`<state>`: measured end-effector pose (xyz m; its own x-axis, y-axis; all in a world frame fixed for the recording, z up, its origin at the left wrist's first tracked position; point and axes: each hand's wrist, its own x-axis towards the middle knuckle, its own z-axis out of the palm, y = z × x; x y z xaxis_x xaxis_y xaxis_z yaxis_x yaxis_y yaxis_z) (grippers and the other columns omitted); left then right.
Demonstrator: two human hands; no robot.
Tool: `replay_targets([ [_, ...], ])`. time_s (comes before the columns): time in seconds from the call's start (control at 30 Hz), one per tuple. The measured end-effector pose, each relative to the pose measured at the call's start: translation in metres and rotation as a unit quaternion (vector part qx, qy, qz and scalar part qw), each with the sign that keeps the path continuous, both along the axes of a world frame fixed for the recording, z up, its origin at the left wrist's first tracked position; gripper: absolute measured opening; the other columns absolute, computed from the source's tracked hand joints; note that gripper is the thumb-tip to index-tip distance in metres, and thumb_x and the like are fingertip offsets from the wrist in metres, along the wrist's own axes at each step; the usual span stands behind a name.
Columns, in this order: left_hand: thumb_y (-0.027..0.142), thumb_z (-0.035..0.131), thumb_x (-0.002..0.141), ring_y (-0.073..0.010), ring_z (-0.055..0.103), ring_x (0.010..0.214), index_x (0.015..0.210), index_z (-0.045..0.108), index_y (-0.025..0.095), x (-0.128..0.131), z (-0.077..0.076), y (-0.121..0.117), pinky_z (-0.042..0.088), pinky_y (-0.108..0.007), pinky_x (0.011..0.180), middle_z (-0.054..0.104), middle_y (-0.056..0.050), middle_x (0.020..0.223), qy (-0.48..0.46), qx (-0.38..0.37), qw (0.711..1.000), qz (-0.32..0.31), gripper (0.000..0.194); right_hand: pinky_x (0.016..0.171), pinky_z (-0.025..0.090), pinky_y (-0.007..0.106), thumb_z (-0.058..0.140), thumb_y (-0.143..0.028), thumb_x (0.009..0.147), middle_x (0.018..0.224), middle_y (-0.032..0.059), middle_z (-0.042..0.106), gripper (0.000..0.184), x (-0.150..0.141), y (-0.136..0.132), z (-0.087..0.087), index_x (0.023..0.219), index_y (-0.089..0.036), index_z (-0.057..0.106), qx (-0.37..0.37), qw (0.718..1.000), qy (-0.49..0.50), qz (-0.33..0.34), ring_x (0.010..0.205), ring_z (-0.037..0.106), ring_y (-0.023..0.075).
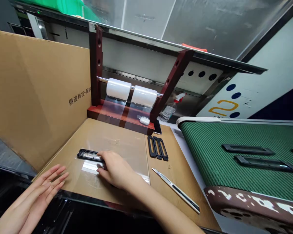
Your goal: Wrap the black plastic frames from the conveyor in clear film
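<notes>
My right hand [114,169] grips the right end of a narrow black plastic frame [88,155], thumb on the near side and fingers on the far side. The frame lies on, or just above, a clear film sheet [127,146] spread over the cardboard [180,175]. To the left, by the near edge of the cardboard, my left hand [45,188] is empty, its fingers stretched out. Three black frames [158,148] lie side by side right of the film. Nearer to my right forearm rests a silver utility knife [177,190], its blade pointing away from me.
Two film rolls [118,89] hang on a rod in a dark red stand [95,112]. A tall cardboard panel [39,94] rises at left. The green conveyor belt [210,139] at right carries black parts [266,163]. Behind the stand is a spray bottle [168,112].
</notes>
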<state>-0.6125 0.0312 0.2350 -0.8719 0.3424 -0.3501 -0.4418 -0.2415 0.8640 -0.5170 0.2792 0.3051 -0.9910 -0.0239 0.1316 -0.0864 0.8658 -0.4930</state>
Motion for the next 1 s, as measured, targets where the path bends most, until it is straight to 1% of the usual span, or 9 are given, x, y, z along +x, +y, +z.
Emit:
replay_targets([
  [0.07, 0.047, 0.073, 0.071, -0.0279, 0.058, 0.126, 0.125, 0.063, 0.029, 0.001, 0.008, 0.0, 0.054, -0.025, 0.093, 0.067, -0.003, 0.132, 0.025, -0.033, 0.999, 0.006, 0.058, 0.098, 0.05, 0.04, 0.066, -0.022, 0.088, 0.121, 0.0155, 0.067, 0.045, -0.007, -0.002, -0.001, 0.13, -0.012, 0.053, 0.008, 1.0, -0.018, -0.005, 0.113, 0.062, 0.0273],
  [0.13, 0.056, 0.072, 0.069, -0.0276, 0.061, 0.122, 0.12, 0.064, 0.029, -0.002, 0.013, 0.003, 0.052, -0.027, 0.096, 0.068, -0.004, 0.13, 0.111, -0.12, 0.986, -0.018, 0.058, 0.098, 0.05, 0.041, 0.068, -0.025, 0.086, 0.121, 0.0158, 0.067, 0.049, -0.008, -0.002, -0.003, 0.131, -0.012, 0.053, 0.007, 1.0, -0.026, -0.014, 0.113, 0.062, 0.0281],
  [0.17, 0.06, 0.067, 0.073, -0.0282, 0.062, 0.122, 0.122, 0.062, 0.028, -0.005, 0.015, 0.005, 0.051, -0.031, 0.098, 0.068, -0.005, 0.131, 0.179, -0.175, 0.967, -0.044, 0.058, 0.098, 0.049, 0.041, 0.068, -0.025, 0.086, 0.122, 0.0155, 0.067, 0.05, -0.008, -0.002, -0.004, 0.132, -0.013, 0.053, 0.005, 0.999, -0.028, -0.02, 0.114, 0.062, 0.0282],
  [0.23, 0.061, 0.055, 0.082, -0.0297, 0.06, 0.124, 0.13, 0.054, 0.026, -0.016, 0.015, 0.012, 0.048, -0.042, 0.103, 0.064, -0.01, 0.136, 0.323, -0.27, 0.901, -0.1, 0.06, 0.099, 0.049, 0.042, 0.068, -0.023, 0.086, 0.124, 0.015, 0.066, 0.05, -0.009, -0.002, -0.006, 0.133, -0.014, 0.052, 0.002, 0.999, -0.031, -0.033, 0.115, 0.061, 0.0282],
  [0.3, 0.058, 0.047, 0.086, -0.031, 0.055, 0.13, 0.137, 0.047, 0.023, -0.029, 0.013, 0.022, 0.042, -0.052, 0.11, 0.057, -0.013, 0.142, 0.422, -0.316, 0.837, -0.145, 0.062, 0.099, 0.049, 0.042, 0.065, -0.02, 0.087, 0.123, 0.0148, 0.066, 0.047, -0.012, -0.002, -0.008, 0.132, -0.015, 0.053, 0.002, 0.998, -0.034, -0.048, 0.115, 0.062, 0.0279],
  [0.43, 0.055, 0.048, 0.084, -0.0326, 0.05, 0.134, 0.138, 0.047, 0.017, -0.049, 0.013, 0.047, 0.033, -0.055, 0.116, 0.055, -0.016, 0.144, 0.473, -0.336, 0.792, -0.19, 0.066, 0.096, 0.05, 0.042, 0.057, -0.017, 0.093, 0.12, 0.0147, 0.067, 0.036, -0.017, -0.001, -0.011, 0.128, -0.016, 0.054, -0.011, 0.997, -0.022, -0.069, 0.112, 0.063, 0.026],
  [0.57, 0.055, 0.049, 0.086, -0.0328, 0.055, 0.125, 0.139, 0.046, 0.017, -0.062, 0.016, 0.062, 0.037, -0.054, 0.112, 0.059, -0.017, 0.135, 0.482, -0.343, 0.78, -0.207, 0.065, 0.096, 0.051, 0.041, 0.052, -0.016, 0.095, 0.119, 0.0142, 0.068, 0.032, -0.019, 0.003, -0.012, 0.127, -0.017, 0.053, -0.043, 0.996, -0.008, -0.074, 0.111, 0.064, 0.0246],
  [0.77, 0.06, 0.05, 0.083, -0.0303, 0.063, 0.101, 0.132, 0.055, 0.018, -0.081, 0.022, 0.068, 0.048, -0.046, 0.097, 0.067, -0.011, 0.108, 0.453, -0.33, 0.798, -0.224, 0.064, 0.095, 0.051, 0.041, 0.054, -0.012, 0.093, 0.116, 0.0124, 0.069, 0.038, -0.019, 0.008, -0.009, 0.131, -0.017, 0.048, -0.085, 0.994, -0.017, -0.059, 0.108, 0.064, 0.0231],
  [1.0, 0.058, 0.056, 0.081, -0.0252, 0.063, 0.091, 0.132, 0.057, 0.024, -0.087, 0.031, 0.067, 0.051, -0.038, 0.089, 0.067, -0.006, 0.099, 0.438, -0.297, 0.81, -0.252, 0.061, 0.096, 0.049, 0.042, 0.059, -0.013, 0.089, 0.114, 0.0142, 0.068, 0.045, -0.021, 0.011, -0.001, 0.133, -0.013, 0.049, -0.071, 0.994, -0.036, -0.069, 0.108, 0.062, 0.0248],
])
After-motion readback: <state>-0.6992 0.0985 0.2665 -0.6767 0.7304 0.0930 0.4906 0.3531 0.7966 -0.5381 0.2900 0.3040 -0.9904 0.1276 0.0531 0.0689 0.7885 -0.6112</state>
